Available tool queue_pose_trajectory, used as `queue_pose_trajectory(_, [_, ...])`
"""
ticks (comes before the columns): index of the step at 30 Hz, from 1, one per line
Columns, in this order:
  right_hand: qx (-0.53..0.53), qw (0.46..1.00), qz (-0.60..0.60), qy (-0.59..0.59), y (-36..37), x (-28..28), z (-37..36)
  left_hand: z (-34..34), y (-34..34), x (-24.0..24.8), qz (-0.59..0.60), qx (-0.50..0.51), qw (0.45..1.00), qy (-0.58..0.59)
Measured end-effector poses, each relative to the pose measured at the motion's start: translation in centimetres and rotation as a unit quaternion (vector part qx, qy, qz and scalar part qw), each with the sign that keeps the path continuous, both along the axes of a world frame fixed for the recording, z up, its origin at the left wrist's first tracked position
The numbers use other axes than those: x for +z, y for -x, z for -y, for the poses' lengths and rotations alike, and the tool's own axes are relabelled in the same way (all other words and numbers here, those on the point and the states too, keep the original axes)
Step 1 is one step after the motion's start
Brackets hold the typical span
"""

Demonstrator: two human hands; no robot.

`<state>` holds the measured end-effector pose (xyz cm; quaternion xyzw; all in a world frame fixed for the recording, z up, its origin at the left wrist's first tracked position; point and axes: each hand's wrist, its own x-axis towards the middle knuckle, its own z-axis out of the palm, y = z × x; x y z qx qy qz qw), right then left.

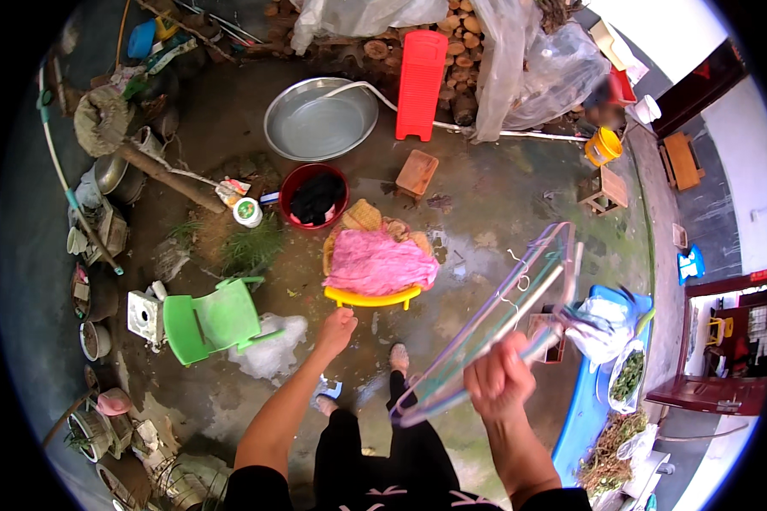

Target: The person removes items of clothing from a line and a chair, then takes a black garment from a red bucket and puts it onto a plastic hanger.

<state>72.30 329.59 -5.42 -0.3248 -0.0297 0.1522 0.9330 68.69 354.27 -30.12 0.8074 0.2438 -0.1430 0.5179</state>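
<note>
Gripping hangers | right hand | long axis up-right | hooks leftward

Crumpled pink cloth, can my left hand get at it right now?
Probably yes: the left hand is near the crumpled pink cloth, with apparently only the curved yellow plastic rail between.

We wear a black top with white strokes on its front; our short black sleeves flank that top, black trousers show beyond it, and pale shoes farthest from it.
</note>
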Motion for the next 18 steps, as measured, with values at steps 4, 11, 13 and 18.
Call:
queue_pose_trajectory(4, [0.023, 0.987, 0.148, 0.048, -2.0, 4.6, 1.6, 1.6, -5.9, -4.3, -0.012, -0.095, 0.981, -0.171])
queue_pose_trajectory(11, [0.132, 0.929, 0.288, -0.193, -7.6, 5.3, 2.8, 4.8, -13.3, -7.0, 0.004, -0.188, 0.957, -0.223])
queue_pose_trajectory(13, [0.109, 0.941, 0.269, -0.175, -6.8, 4.1, 4.0, 5.5, -13.5, -8.3, 0.043, -0.177, 0.946, -0.267])
queue_pose_trajectory(18, [0.021, 0.994, 0.104, 0.014, -7.4, 0.9, 5.1, 4.3, -13.7, -11.1, 0.064, -0.295, 0.829, -0.472])
